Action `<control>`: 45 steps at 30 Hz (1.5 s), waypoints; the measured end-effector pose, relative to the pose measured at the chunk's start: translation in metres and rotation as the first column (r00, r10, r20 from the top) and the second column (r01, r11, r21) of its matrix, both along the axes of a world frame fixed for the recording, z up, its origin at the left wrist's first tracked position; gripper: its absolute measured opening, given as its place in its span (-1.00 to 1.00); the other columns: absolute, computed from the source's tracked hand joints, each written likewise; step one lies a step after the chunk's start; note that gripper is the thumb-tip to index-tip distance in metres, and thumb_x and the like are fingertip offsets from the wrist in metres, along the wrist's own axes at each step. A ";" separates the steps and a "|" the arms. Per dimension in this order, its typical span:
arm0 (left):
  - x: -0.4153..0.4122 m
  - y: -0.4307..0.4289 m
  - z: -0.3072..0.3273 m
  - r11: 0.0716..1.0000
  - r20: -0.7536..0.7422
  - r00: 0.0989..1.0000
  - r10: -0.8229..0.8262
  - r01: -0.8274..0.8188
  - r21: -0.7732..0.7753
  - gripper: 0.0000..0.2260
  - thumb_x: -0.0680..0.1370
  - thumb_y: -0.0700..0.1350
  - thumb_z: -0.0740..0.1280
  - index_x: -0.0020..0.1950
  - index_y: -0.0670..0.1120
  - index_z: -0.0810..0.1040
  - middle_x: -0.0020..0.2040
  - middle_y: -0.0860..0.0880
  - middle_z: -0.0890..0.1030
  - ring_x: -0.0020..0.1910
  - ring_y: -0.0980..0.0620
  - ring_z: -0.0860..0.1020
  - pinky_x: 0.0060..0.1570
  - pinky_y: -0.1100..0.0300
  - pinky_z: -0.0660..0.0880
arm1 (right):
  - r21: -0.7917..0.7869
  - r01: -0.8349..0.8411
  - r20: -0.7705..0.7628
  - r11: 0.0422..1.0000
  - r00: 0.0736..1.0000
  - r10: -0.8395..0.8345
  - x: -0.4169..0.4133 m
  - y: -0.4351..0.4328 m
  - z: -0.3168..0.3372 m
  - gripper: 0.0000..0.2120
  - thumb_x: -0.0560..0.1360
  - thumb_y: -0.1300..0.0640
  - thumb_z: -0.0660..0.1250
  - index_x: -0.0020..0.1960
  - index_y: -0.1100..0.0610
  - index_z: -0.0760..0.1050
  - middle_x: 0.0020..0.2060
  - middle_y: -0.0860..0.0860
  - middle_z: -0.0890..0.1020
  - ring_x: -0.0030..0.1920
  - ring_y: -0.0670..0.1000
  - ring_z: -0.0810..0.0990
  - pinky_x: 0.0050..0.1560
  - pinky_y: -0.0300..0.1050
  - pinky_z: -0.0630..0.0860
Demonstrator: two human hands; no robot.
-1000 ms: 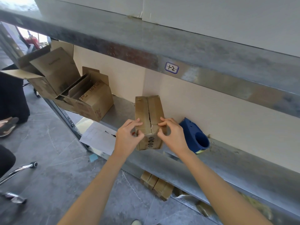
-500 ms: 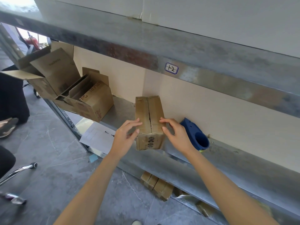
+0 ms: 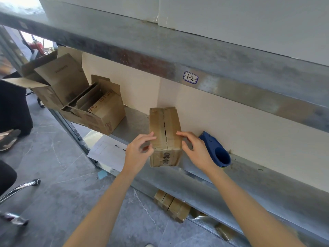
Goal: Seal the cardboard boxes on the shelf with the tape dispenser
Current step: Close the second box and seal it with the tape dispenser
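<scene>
A small brown cardboard box (image 3: 164, 125) stands on the metal shelf (image 3: 249, 177), its two top flaps folded down with a dark gap along the seam. My left hand (image 3: 138, 151) rests against the box's left side, fingertips on the left flap. Fingers spread, my right hand (image 3: 195, 150) touches the right flap and side. The blue tape dispenser (image 3: 216, 150) lies on the shelf just right of my right hand, not held. Further left on the shelf sit a medium box (image 3: 105, 113) and a large box (image 3: 58, 82), both with flaps up.
The upper shelf beam (image 3: 160, 56) hangs low over the boxes, with a label (image 3: 190, 77) on it. A sheet of paper (image 3: 108, 151) sticks out at the shelf front. Flat boxes (image 3: 171, 205) lie on the lower shelf. A chair base (image 3: 19, 188) and a person's foot (image 3: 8, 138) are at left.
Both hands have let go of pinching the box's front corners and opened, sliding up so the fingers lie flat on the top flaps. The box has stayed in place.
</scene>
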State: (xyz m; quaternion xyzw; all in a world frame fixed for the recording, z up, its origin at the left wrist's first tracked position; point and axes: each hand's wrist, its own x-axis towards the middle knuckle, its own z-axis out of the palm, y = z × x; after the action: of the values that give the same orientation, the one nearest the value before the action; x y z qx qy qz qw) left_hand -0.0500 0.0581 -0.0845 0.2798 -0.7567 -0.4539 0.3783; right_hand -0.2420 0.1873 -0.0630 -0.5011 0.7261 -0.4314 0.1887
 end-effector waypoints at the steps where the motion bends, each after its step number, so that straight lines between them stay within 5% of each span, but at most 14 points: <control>1: -0.002 0.001 -0.001 1.000 -0.019 1.000 0.013 -0.013 0.003 -0.72 0.52 -0.40 0.35 0.13 -0.13 0.68 0.18 0.04 0.64 0.16 0.17 0.61 0.11 0.15 0.61 | -0.016 0.022 0.018 1.000 1.000 -0.022 0.002 -0.001 -0.002 -0.67 0.60 0.31 0.23 0.30 0.04 0.51 0.30 -0.08 0.54 0.33 -0.22 0.44 0.34 -0.40 0.32; 6: -0.008 0.008 -0.004 0.997 -0.039 0.996 0.078 -0.078 0.004 -0.72 0.50 -0.37 0.40 0.10 -0.07 0.68 0.16 0.08 0.64 0.16 0.19 0.61 0.16 0.11 0.60 | -0.083 0.107 0.040 0.991 0.994 -0.104 0.012 -0.007 -0.011 -0.76 0.58 0.22 0.31 0.23 0.05 0.54 0.27 -0.06 0.57 0.31 -0.16 0.49 0.36 -0.20 0.42; 10: -0.010 0.016 -0.005 0.995 -0.031 0.994 0.101 -0.101 0.005 -0.74 0.46 -0.03 0.52 0.13 0.01 0.64 0.20 0.13 0.60 0.17 0.19 0.59 0.07 0.14 0.62 | -0.065 0.121 -0.041 0.991 0.992 -0.123 0.021 -0.010 -0.012 -0.63 0.49 -0.09 0.43 0.24 0.02 0.54 0.25 -0.12 0.52 0.26 -0.20 0.46 0.27 -0.30 0.38; 14: -0.014 0.024 -0.006 0.985 0.015 0.986 0.164 -0.163 -0.056 -0.65 0.46 0.19 0.43 0.16 0.07 0.62 0.23 0.21 0.55 0.14 0.20 0.57 -0.07 0.08 0.63 | -0.105 0.157 -0.057 0.982 0.985 -0.164 0.029 -0.010 -0.014 -0.60 0.46 -0.08 0.47 0.23 0.05 0.54 0.24 -0.11 0.49 0.26 -0.17 0.45 0.26 -0.26 0.39; 18: -0.012 0.027 -0.007 0.990 0.057 0.990 0.133 -0.130 -0.050 -0.59 0.50 0.24 0.36 0.28 0.08 0.59 0.32 0.25 0.48 0.10 0.37 0.50 0.02 0.06 0.61 | -0.083 0.139 -0.034 0.987 0.989 -0.142 0.029 -0.008 -0.014 -0.48 0.40 -0.20 0.46 0.26 0.04 0.52 0.28 -0.11 0.48 0.29 -0.18 0.43 0.30 -0.12 0.45; 24: -0.004 0.022 -0.015 0.997 0.040 0.999 0.007 -0.004 -0.081 -0.43 0.49 0.12 0.43 0.45 -0.06 0.48 0.49 0.11 0.40 0.40 0.20 0.44 0.27 0.06 0.54 | -0.053 0.133 -0.089 0.990 0.986 -0.138 0.026 -0.007 -0.013 -0.34 0.37 -0.23 0.46 0.38 0.03 0.47 0.34 -0.13 0.44 0.34 -0.18 0.38 0.37 -0.06 0.43; 28: -0.005 0.023 -0.020 0.997 0.035 0.999 0.022 -0.019 -0.073 -0.38 0.48 0.07 0.45 0.51 -0.03 0.39 0.54 0.16 0.30 -0.19 0.31 0.50 -0.01 0.20 0.60 | -0.018 0.082 -0.083 0.996 0.993 -0.083 0.029 -0.005 -0.023 -0.18 0.38 -0.27 0.33 0.54 0.05 0.26 0.57 -0.10 0.09 0.51 -0.18 0.14 0.47 -0.29 0.20; 31: -0.006 0.023 -0.024 1.000 0.001 1.000 0.005 -0.005 -0.021 -0.37 0.48 0.09 0.44 0.51 -0.02 0.38 0.54 0.17 0.31 0.00 0.14 0.59 0.12 0.10 0.62 | -0.007 0.115 -0.023 0.993 0.993 -0.115 0.034 -0.007 -0.026 -0.22 0.41 -0.16 0.35 0.55 0.04 0.20 0.51 -0.06 0.11 0.45 -0.07 0.28 0.45 -0.02 0.36; 35: -0.007 0.025 -0.018 0.999 -0.046 0.999 0.005 -0.003 0.044 -0.39 0.44 -0.02 0.48 0.47 -0.05 0.41 0.49 0.14 0.36 0.32 0.19 0.52 0.24 0.22 0.52 | -0.021 0.126 0.004 0.992 0.992 -0.126 0.031 -0.007 -0.024 -0.24 0.35 -0.14 0.40 0.50 0.04 0.32 0.50 0.10 0.28 0.39 -0.05 0.41 0.39 -0.04 0.43; 40: 0.000 0.016 -0.016 0.994 -0.058 0.997 -0.052 0.057 0.089 -0.41 0.42 -0.13 0.49 0.44 -0.11 0.46 0.47 0.15 0.39 0.39 0.17 0.46 0.29 0.09 0.51 | 0.003 0.082 0.058 0.997 0.995 -0.082 0.022 -0.004 -0.015 -0.29 0.37 0.02 0.54 0.46 0.05 0.38 0.47 0.09 0.37 0.33 -0.13 0.47 0.34 -0.31 0.39; 45: 0.001 0.012 -0.014 0.996 -0.026 0.998 -0.057 0.058 0.063 -0.44 0.43 -0.10 0.48 0.42 -0.11 0.49 0.46 0.11 0.41 0.35 0.27 0.46 0.25 0.12 0.54 | 0.006 0.090 0.057 0.996 0.994 -0.090 0.020 -0.003 -0.010 -0.28 0.34 0.03 0.56 0.44 0.07 0.41 0.45 0.11 0.39 0.37 -0.03 0.46 0.38 -0.03 0.45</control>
State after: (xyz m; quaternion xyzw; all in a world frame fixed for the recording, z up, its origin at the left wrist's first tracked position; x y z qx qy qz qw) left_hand -0.0485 0.0702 -0.0983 0.2643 -0.7449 -0.4919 0.3650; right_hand -0.2224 0.1839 -0.0726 -0.4551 0.7430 -0.4523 0.1903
